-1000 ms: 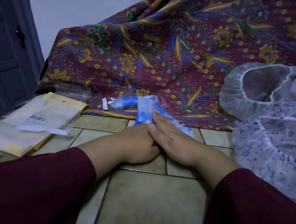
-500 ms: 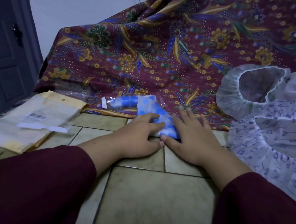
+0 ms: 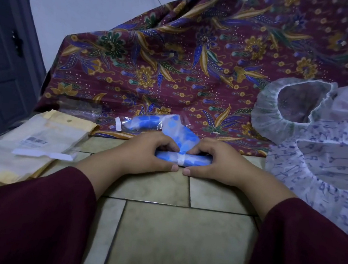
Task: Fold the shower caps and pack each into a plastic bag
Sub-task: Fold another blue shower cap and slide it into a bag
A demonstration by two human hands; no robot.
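Both hands gripped the blue cap point(image 3: 184, 158) on the tiles point(image 3: 176, 243). The left hand point(image 3: 148, 154) and right hand point(image 3: 217, 162) curled round its rolled edge, thumbs nearly touching.

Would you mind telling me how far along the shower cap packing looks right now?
Done: one blue-dotted shower cap in a clear plastic bag lies by the patterned cloth. In hand: the left hand and right hand pinch a second blue-dotted cap, rolling it; not bagged yet. Left: two white caps at right remain unfolded.
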